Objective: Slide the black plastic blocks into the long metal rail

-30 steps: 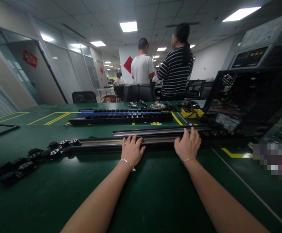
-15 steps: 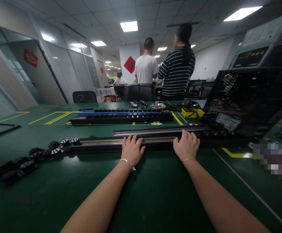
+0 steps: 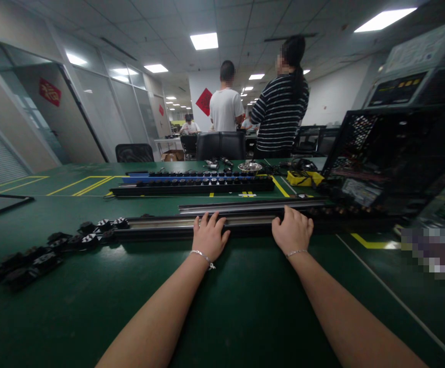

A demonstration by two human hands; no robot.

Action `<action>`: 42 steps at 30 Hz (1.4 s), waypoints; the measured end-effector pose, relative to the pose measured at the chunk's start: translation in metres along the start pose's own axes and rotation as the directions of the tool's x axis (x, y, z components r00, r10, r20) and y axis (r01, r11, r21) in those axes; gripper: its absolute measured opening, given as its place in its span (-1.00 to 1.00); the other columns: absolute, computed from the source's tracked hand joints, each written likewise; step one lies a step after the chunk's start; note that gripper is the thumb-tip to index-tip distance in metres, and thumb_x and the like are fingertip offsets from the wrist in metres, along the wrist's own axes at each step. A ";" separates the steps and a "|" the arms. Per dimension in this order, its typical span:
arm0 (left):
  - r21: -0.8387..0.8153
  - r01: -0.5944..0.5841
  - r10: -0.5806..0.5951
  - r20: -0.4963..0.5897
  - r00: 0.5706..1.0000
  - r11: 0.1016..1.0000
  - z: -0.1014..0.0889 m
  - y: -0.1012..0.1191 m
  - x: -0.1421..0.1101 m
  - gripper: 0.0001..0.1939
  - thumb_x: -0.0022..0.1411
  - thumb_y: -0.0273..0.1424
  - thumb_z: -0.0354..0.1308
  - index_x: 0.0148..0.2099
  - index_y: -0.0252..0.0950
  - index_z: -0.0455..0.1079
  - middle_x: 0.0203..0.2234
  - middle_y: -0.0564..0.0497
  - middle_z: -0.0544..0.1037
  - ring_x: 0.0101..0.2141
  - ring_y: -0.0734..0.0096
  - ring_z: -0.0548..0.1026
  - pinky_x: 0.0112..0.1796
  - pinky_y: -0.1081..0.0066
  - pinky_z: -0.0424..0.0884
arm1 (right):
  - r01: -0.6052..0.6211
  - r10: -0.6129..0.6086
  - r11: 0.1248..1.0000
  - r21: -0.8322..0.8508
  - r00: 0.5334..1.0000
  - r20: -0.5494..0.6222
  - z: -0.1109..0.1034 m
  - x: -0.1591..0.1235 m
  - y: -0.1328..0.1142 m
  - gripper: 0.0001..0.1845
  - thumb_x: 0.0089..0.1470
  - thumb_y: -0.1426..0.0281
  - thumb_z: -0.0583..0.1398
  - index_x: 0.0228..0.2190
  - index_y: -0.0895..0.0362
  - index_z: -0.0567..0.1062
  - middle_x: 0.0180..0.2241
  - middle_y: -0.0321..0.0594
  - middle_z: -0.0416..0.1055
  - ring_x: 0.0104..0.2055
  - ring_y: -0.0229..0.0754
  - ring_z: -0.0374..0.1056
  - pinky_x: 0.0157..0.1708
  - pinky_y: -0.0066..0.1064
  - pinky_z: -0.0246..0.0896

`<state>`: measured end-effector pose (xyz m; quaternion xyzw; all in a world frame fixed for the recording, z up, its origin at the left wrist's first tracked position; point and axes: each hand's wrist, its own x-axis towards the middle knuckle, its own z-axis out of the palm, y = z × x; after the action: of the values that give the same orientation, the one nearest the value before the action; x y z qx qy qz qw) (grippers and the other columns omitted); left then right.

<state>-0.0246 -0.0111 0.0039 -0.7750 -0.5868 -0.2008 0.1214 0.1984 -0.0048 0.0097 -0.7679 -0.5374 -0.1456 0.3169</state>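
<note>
A long black rail [image 3: 251, 220] with a shiny metal strip along its channel lies crosswise on the green table in front of me. My left hand [image 3: 209, 238] rests on the rail near its middle, fingers apart and stretched over the channel. Farther right, my right hand [image 3: 293, 231] bends its fingers down over the same rail, thumb at the near left side. Whatever lies beneath those fingertips is hidden. Just behind runs a second, thinner rail [image 3: 203, 209]. Small black knobbed pieces [image 3: 88, 237] trail from the rail's left end toward the table's left edge.
Beyond is another black rail [image 3: 191, 190] with a row of small pieces and a blue strip. A metal dish [image 3: 250, 167], a yellow container [image 3: 304, 178] and an open computer case [image 3: 379, 153] stand at the right. Two people [image 3: 281, 110] stand past the chairs.
My right hand has slid slightly left along the rail, and its fingers are more bent. My left hand stays in place. The person in white shifted right, then back.
</note>
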 end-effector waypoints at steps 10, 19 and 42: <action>-0.004 -0.005 0.005 0.008 1.000 1.000 0.000 -0.001 0.001 -0.55 0.26 -0.11 -0.14 0.13 -0.06 0.26 0.20 0.05 0.22 0.20 0.08 0.09 0.16 -0.03 -0.04 | 0.029 -0.028 0.999 0.019 0.999 -0.019 0.000 0.001 0.001 -0.50 0.01 0.37 0.01 -0.01 0.26 0.35 -0.01 0.04 0.35 0.02 0.04 0.18 0.05 -0.08 -0.07; -0.007 0.007 -0.007 0.021 1.000 1.000 -0.001 0.000 0.000 -0.56 0.25 -0.12 -0.12 0.13 -0.05 0.26 0.20 0.05 0.21 0.20 0.09 0.08 0.17 -0.02 -0.06 | 0.020 -0.020 1.000 0.023 1.000 0.000 0.000 0.001 0.001 -0.50 0.02 0.37 0.01 0.01 0.26 0.35 -0.02 0.04 0.34 -0.01 0.03 0.21 0.05 -0.07 -0.07; -0.007 0.001 -0.001 0.016 1.000 1.000 0.000 -0.001 0.000 -0.56 0.25 -0.11 -0.13 0.12 -0.06 0.26 0.20 0.05 0.22 0.20 0.08 0.08 0.16 -0.02 -0.05 | 0.064 -0.064 0.998 0.014 0.998 0.019 -0.001 -0.001 -0.004 -0.48 0.02 0.36 0.01 0.02 0.27 0.32 -0.06 0.03 0.39 -0.04 0.02 0.25 0.06 -0.13 -0.08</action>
<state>-0.0253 -0.0109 0.0043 -0.7766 -0.5875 -0.1966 0.1139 0.1945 -0.0052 0.0117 -0.7494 -0.5658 -0.1443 0.3120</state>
